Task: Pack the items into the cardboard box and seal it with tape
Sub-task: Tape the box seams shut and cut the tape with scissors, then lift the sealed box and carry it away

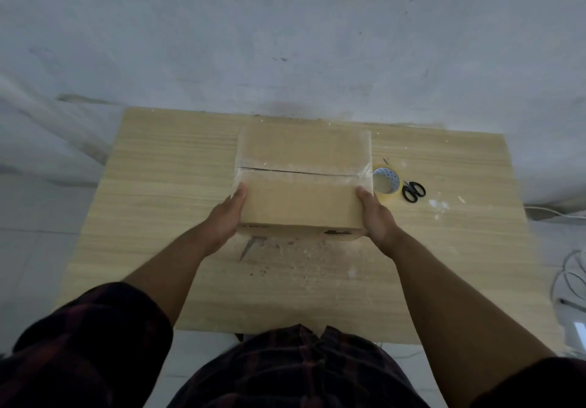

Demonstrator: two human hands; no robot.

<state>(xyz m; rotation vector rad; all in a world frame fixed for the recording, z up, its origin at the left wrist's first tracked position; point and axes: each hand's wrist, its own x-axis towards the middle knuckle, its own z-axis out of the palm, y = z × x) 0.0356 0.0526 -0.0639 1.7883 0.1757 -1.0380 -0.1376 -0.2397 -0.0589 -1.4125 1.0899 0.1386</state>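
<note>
Both hands clasp the closed cardboard box (pixel 301 192) mid-table (pixel 158 185): left hand (pixel 226 217) and right hand (pixel 377 214) press flat on its side walls, thumbs straight along the top, arms outstretched. I judge a sideways slip could knock the tape roll (pixel 385 181) just beside it into the scissors (pixel 413 191).

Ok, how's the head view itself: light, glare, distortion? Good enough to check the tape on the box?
Head view: dim, flat light, soft detail; wide-angle stretch skews the table toward the corners; clear tape on the cardboard box gives faint glare by the seam's right end; sleeves are near black; box print is unreadable.
</note>
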